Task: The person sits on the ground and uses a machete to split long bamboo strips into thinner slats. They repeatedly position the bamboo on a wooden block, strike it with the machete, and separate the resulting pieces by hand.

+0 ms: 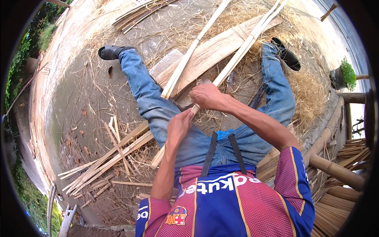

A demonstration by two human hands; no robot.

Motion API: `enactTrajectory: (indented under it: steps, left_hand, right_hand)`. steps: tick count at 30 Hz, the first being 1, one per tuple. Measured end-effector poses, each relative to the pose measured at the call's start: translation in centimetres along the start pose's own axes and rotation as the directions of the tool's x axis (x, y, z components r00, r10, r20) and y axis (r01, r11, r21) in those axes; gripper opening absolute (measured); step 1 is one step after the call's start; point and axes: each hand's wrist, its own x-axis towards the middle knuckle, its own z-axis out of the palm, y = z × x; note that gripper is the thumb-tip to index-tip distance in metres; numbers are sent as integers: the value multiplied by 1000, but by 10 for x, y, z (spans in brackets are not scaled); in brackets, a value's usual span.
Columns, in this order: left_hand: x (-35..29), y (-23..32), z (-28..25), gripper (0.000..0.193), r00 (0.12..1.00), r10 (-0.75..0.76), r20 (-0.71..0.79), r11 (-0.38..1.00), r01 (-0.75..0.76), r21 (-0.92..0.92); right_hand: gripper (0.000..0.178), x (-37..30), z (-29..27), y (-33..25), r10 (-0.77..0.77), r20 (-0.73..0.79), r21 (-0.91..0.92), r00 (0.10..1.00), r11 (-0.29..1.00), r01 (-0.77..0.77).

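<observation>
A long pale split bamboo strip [237,59] slants from the far right, through both my hands, down past my left thigh. My right hand [209,96] is closed round it between my knees. Nearer my body, my left hand [179,127] grips the same strip, its fingertips close to the right hand. Whether the right hand also holds a tool is hidden by its fingers. Another split bamboo strip [189,58] lies just left of the held one, its near end by my left knee. Under both strips rests a broad wooden board [217,53].
Loose split strips [108,158] lie left of my legs on woven matting. A grey block [167,62] is under the board's left side. Shavings [312,94] heap at the right. More strips [138,15] lie far left; bamboo poles [335,172] stand at the right. A potted plant [347,73] is beyond.
</observation>
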Motion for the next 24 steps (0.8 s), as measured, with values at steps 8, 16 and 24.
enactTrajectory:
  steps: [8, 16, 24]
  left_hand:
    - [34, -7, 9, 44, 998, 5, 62, 897, 23, -442]
    - [37, 9, 18, 42, 997, 3, 81, 952, 22, -306]
    - [52, 21, 23, 33, 998, 53, 23, 967, -46, -249]
  right_hand:
    - [10, 8, 4, 10, 6, -141, -34, 990, 999, -11]
    - [8, 6, 6, 28, -55, -153, -13, 987, 998, 54]
    - [9, 3, 3, 21, -38, -174, -42, 984, 999, 32]
